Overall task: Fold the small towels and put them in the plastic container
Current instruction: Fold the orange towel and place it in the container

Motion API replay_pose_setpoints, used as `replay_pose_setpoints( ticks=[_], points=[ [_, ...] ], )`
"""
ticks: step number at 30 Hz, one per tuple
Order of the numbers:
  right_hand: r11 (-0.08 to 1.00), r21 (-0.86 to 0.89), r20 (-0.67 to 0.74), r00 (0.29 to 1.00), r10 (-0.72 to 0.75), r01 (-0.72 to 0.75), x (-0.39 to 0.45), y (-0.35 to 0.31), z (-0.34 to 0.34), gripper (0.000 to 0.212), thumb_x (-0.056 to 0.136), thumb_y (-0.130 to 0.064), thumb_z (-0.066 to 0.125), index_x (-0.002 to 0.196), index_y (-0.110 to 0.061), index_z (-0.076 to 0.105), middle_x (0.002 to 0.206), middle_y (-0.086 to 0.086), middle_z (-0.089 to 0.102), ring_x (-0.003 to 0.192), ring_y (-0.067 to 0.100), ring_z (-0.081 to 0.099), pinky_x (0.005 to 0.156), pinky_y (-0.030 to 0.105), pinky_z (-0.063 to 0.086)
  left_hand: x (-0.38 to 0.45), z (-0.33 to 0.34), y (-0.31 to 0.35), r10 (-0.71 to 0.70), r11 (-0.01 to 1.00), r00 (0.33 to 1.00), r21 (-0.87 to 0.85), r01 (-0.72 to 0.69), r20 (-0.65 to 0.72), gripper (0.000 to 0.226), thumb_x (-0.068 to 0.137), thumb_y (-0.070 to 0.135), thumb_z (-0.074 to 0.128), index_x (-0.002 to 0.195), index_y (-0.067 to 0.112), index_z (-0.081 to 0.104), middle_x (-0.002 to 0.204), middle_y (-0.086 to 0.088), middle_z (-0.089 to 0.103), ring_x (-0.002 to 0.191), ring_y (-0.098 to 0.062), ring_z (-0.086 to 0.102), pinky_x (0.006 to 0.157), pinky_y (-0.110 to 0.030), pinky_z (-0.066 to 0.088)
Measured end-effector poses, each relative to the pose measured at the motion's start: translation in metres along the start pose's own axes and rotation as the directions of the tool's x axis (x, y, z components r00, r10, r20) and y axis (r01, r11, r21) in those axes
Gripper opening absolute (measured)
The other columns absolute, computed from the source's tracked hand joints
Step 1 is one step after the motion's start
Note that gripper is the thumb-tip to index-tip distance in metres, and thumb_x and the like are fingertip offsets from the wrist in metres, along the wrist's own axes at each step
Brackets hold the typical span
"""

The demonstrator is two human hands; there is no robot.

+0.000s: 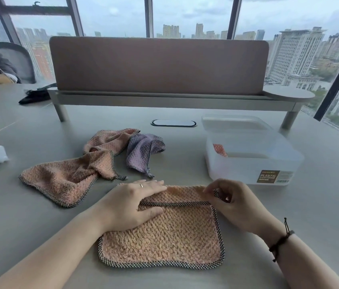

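Three towels are left on the table [289, 236] by my count, and the one I'm on is where things could slip. The peach towel [164, 232] lies flat right in front of me with its far edge turned over toward me, so there's a narrow folded strip along the top. My left hand [131, 205] is flat on the left end of that strip, fingers straight, pressing down, grip released. My right hand [233, 201] pinches the folded edge at the right end near the checkered trim. Biggest risk as I see it: if I pull with the right while the left eases off, the whole cloth slides on the smooth table and the fold goes crooked. The strip already looks a bit uneven, so the next fold might end up lopsided and not sit neatly. The plastic container [251, 161] stands open, near and up to the right, with one folded peach piece already in its left corner, and a sloppy bundle could spring open once dropped in there. The crumpled peach towel [60, 180] and the purple towel [143, 153] sit just beyond my left hand, close enough to snag if I sweep outward.
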State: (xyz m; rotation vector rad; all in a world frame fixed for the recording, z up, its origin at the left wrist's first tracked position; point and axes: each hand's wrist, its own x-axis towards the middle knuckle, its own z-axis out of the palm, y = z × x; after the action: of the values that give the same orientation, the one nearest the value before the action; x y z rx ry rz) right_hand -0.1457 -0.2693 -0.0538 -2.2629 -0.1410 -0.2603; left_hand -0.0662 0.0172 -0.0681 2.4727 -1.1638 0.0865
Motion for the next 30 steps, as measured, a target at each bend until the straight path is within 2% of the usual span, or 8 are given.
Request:
replay_pose_setpoints(
  ticks=[5,10,17,22,24,26,28,30],
  points=[
    [0.995,-0.093,0.095,0.995,0.035,-0.026,-0.003,-0.004,0.000,0.024,0.075,-0.008,0.066,0.072,-0.029,0.077,0.056,-0.011,0.063,0.047,0.000,0.046,0.050,0.016,0.037,-0.003,0.000,-0.003,0.032,0.999,0.999,0.004,-0.032,-0.020,0.051,0.092,0.056,0.056,0.135,0.029,0.060,0.144,0.015,0.052,0.137,0.006,0.041,0.117,-0.019,0.030],
    [0.996,-0.065,0.081,0.994,0.073,-0.068,-0.003,-0.007,-0.002,0.025,0.073,-0.006,0.066,0.070,-0.028,0.078,0.055,-0.012,0.065,0.048,-0.002,0.050,0.051,0.013,0.039,-0.007,-0.001,0.001,0.063,0.998,0.996,0.003,-0.063,-0.068,0.038,0.094,0.047,0.056,0.119,0.024,0.073,0.131,0.008,0.066,0.128,0.000,0.054,0.111,-0.020,0.040],
    [0.960,-0.277,0.094,0.994,0.061,-0.033,-0.004,-0.003,-0.001,0.007,0.074,-0.030,0.068,0.072,-0.033,0.074,0.064,-0.013,0.065,0.062,0.005,0.058,0.059,0.026,0.049,-0.008,-0.004,0.006,0.095,0.995,0.985,-0.006,-0.097,-0.143,0.028,0.094,0.042,0.058,0.097,0.022,0.078,0.115,0.006,0.074,0.116,0.001,0.063,0.103,-0.018,0.047],
    [0.930,-0.349,-0.116,0.980,-0.162,0.112,-0.004,-0.005,0.001,0.035,0.080,-0.060,0.061,0.064,-0.030,0.070,0.069,-0.012,0.047,0.071,0.007,0.050,0.061,0.024,0.041,-0.009,-0.001,0.005,0.072,0.997,0.987,-0.026,-0.077,-0.144,0.026,0.088,0.050,0.065,0.089,0.026,0.074,0.119,0.012,0.072,0.119,0.007,0.058,0.102,-0.019,0.046],
    [0.894,-0.383,-0.064,0.959,-0.278,0.233,-0.007,-0.016,0.007,0.032,0.082,-0.063,0.060,0.077,-0.034,0.073,0.085,-0.016,0.052,0.084,0.007,0.052,0.073,0.027,0.044,-0.010,-0.002,0.005,0.033,0.996,0.994,-0.080,-0.041,-0.100,0.026,0.084,0.055,0.068,0.091,0.030,0.069,0.128,0.018,0.066,0.125,0.012,0.050,0.106,-0.015,0.039],
    [0.860,-0.415,0.113,0.955,-0.274,0.296,-0.012,-0.028,0.018,0.045,0.083,-0.072,0.054,0.111,-0.040,0.068,0.118,-0.016,0.055,0.110,0.008,0.052,0.095,0.026,0.041,-0.013,-0.005,0.007,-0.001,0.993,0.999,-0.121,-0.003,-0.033,0.035,0.082,0.061,0.068,0.104,0.034,0.065,0.138,0.024,0.055,0.132,0.015,0.040,0.109,-0.011,0.030],
    [0.824,-0.453,0.303,0.928,-0.216,0.340,-0.016,-0.033,0.029,0.077,0.080,-0.083,0.045,0.144,-0.038,0.042,0.152,-0.014,0.034,0.139,0.007,0.031,0.116,0.026,0.023,-0.015,-0.006,0.009,-0.004,0.994,0.999,-0.106,0.008,0.038,0.058,0.081,0.067,0.064,0.130,0.038,0.054,0.148,0.026,0.042,0.139,0.015,0.029,0.114,-0.012,0.023],
    [0.786,-0.486,0.411,0.894,-0.179,0.381,-0.020,-0.033,0.038,0.101,0.078,-0.088,0.037,0.157,-0.028,0.014,0.165,-0.009,0.005,0.151,0.007,0.001,0.123,0.029,0.003,-0.016,-0.007,0.013,0.011,0.999,0.989,-0.035,-0.006,0.148,0.081,0.082,0.078,0.053,0.150,0.041,0.031,0.159,0.026,0.023,0.146,0.011,0.011,0.120,-0.018,0.010]
  ],
)
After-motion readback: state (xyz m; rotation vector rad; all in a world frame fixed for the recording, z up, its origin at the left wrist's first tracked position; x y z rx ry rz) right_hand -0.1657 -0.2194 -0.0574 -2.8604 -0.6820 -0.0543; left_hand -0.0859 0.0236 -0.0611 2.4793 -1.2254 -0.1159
